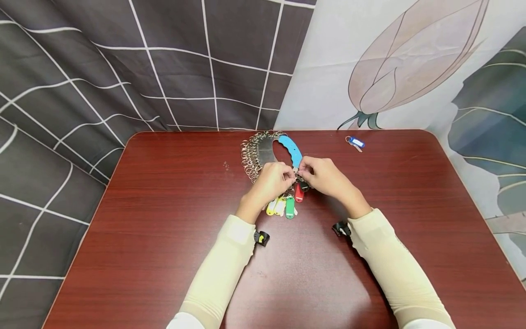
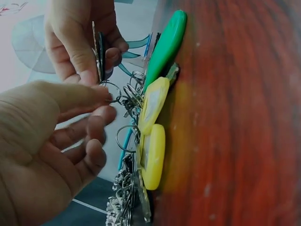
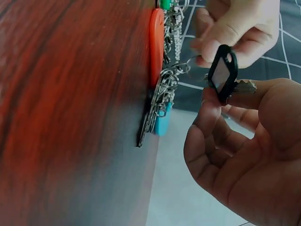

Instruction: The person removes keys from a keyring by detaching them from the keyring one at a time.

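Note:
A round key holder with a grey metal plate (image 1: 265,150) and a blue handle (image 1: 290,148) lies at the table's back edge, fringed with small clasps and rings. Over its near side, my left hand (image 1: 273,179) pinches a thin metal ring (image 2: 120,90) between thumb and forefinger. My right hand (image 1: 326,177) holds a black key tag (image 3: 220,75), with a toothed key (image 3: 245,86) beside it. Below the hands hang a red tag (image 1: 299,193), a green tag (image 1: 290,208) and two yellow tags (image 1: 279,206). Fingers partly hide the ring's join.
A blue key tag (image 1: 356,142) with a key lies apart at the back right of the dark red table (image 1: 172,219). Behind the table hang a grey checked cloth (image 1: 176,73) and a pale cloth with a printed flower (image 1: 398,64).

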Action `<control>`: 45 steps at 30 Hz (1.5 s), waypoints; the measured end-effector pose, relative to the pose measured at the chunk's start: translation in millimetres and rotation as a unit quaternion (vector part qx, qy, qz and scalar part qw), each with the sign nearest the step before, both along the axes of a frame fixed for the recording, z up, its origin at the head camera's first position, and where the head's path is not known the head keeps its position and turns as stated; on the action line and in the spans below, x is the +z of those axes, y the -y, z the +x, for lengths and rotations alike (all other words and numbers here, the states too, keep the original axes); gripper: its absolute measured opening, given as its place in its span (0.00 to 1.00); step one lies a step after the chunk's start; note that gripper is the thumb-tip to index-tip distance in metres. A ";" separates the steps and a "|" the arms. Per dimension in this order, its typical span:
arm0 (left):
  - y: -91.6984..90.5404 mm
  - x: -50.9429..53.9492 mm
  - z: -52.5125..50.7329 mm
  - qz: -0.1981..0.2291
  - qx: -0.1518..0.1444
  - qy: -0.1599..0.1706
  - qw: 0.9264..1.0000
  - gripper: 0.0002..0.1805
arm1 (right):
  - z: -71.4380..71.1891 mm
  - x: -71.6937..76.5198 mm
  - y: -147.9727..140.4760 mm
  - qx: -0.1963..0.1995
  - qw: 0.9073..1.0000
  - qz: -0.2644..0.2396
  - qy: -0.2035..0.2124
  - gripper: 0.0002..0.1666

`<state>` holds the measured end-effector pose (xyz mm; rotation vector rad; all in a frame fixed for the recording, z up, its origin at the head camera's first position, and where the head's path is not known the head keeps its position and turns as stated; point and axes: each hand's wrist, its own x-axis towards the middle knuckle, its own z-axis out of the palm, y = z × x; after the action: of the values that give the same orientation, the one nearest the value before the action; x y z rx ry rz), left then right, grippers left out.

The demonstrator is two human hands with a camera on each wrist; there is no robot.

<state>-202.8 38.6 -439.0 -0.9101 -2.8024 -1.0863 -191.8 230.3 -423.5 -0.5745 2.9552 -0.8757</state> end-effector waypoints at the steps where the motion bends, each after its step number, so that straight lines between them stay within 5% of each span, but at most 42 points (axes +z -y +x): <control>1: -0.3 0.0 0.2 -0.001 -0.001 0.009 1.000 0.04 | 0.4 0.7 0.1 0.002 1.000 -0.002 0.001 0.04; 5: -1.3 -0.2 0.0 0.000 -0.004 0.020 1.000 0.06 | 1.0 3.1 1.0 0.013 1.000 -0.008 0.000 0.04; 14: 2.3 -0.4 -0.5 0.008 -0.032 -0.041 0.999 0.03 | 1.0 2.0 1.6 -0.016 1.000 0.019 0.009 0.05; 26: 0.9 0.4 -0.4 -0.009 -0.035 0.058 0.998 0.05 | 0.7 4.2 1.5 0.000 1.000 0.009 -0.006 0.04; 45: -2.7 0.2 2.0 -0.069 -0.017 0.034 0.997 0.03 | 3.5 7.2 4.6 -0.025 0.995 0.039 0.089 0.11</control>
<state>-200.8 41.3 -438.8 -0.9522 -2.9600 -0.9539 -188.2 225.7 -416.2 -0.3992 2.8387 -0.7682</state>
